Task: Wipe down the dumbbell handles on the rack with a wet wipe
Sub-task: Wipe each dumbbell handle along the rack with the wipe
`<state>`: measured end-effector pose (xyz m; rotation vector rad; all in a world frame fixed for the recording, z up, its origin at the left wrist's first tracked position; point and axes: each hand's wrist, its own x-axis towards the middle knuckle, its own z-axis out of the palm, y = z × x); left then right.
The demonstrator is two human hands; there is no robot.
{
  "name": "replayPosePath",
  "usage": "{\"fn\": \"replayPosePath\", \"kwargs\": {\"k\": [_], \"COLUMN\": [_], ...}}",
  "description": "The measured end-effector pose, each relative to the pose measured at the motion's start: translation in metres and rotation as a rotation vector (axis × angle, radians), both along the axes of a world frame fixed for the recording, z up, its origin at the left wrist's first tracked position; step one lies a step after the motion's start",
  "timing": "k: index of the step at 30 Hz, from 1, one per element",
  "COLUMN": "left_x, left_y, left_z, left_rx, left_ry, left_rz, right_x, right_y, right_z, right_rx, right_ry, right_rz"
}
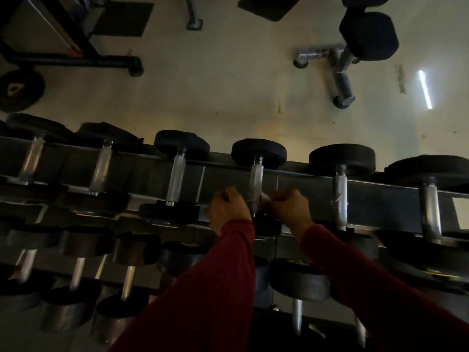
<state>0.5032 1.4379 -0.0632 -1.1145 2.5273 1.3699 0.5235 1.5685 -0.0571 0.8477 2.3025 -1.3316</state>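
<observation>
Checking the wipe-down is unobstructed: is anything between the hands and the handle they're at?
Nothing visible: the left hand and right hand already flank the dumbbell handle at its near end; the wipe is hard to make out.

The single head-worn view looked steeply down over a dumbbell rack, close enough that both sleeved forearms entered from five and six o'clock. Pale floor filled the frame toward twelve o'clock.
</observation>
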Motion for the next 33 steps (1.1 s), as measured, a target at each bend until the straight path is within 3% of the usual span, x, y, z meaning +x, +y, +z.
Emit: {"fn": "replayPosePath", "kwargs": {"k": [4, 10, 16, 22, 24, 30, 33], "left_x": [0.000, -0.001, 0.000, 0.001, 0.001, 0.001, 0.001], "left_y": [-0.002, -0.001, 0.000, 0.000, 0.000, -0.001, -0.001], "left_z": [-0.001, -0.003, -0.003, -0.005, -0.005, -0.005, 0.000], "left_rx": [0.005, 0.056, 0.051, 0.099, 0.101, 0.109, 0.101], "left_ry": [0.001, 0.009, 0.027, 0.013, 0.019, 0.063, 0.076], "left_rz": [-0.019, 0.039, 0.067, 0.121, 0.129, 0.153, 0.145], "right_x": [-0.019, -0.045, 0.003, -0.035, -0.044, -0.024, -0.044], "right_y": [0.005, 0.009, -0.003, -0.007, -0.005, 0.015, 0.016], "right_z": [0.005, 0.019, 0.015, 0.019, 0.016, 0.011, 0.021], "right_rx": [-0.088, 0.027, 0.120, 0.315, 0.342, 0.326, 0.391], "right_ry": [0.018, 0.186, 0.184, 0.497, 0.503, 0.631, 0.596], "right_rz": [-0.034, -0.043, 0.157, 0.217, 0.359, 1.126, 1.128]}}
